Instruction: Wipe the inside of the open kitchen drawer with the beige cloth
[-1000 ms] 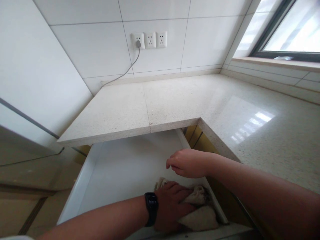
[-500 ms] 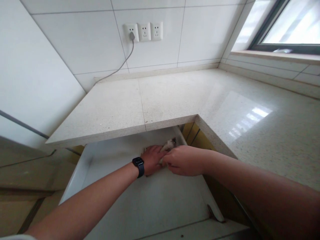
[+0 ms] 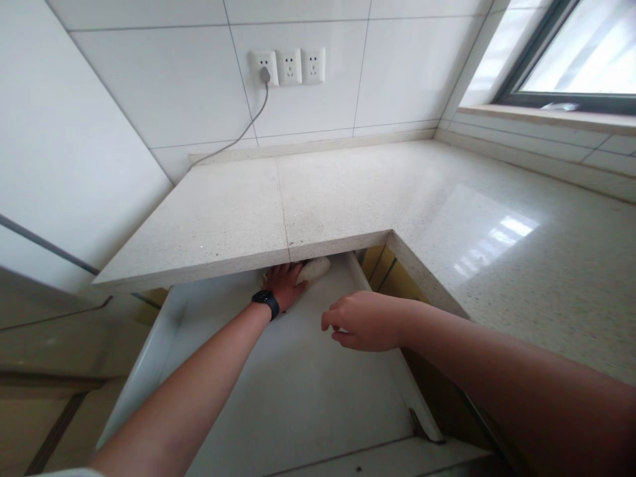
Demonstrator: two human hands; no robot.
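My left hand [image 3: 285, 281], with a black watch on the wrist, reaches deep into an open white drawer [image 3: 298, 391] and presses on a light beige cloth [image 3: 314, 268] at the drawer's far end, half under the countertop edge. Its fingers lie over the cloth and are partly hidden. My right hand [image 3: 362, 320] hovers above the drawer's right side, fingers loosely curled, holding nothing.
A speckled stone countertop [image 3: 348, 199] wraps round in an L above the drawer. Three wall sockets [image 3: 289, 66] sit on the white tiles, one with a grey cable plugged in. A window [image 3: 581, 59] is at the upper right.
My left hand has pushed the cloth from the drawer's near right corner to its far end under the counter. My right hand touched the cloth half a second ago and has since drawn back.
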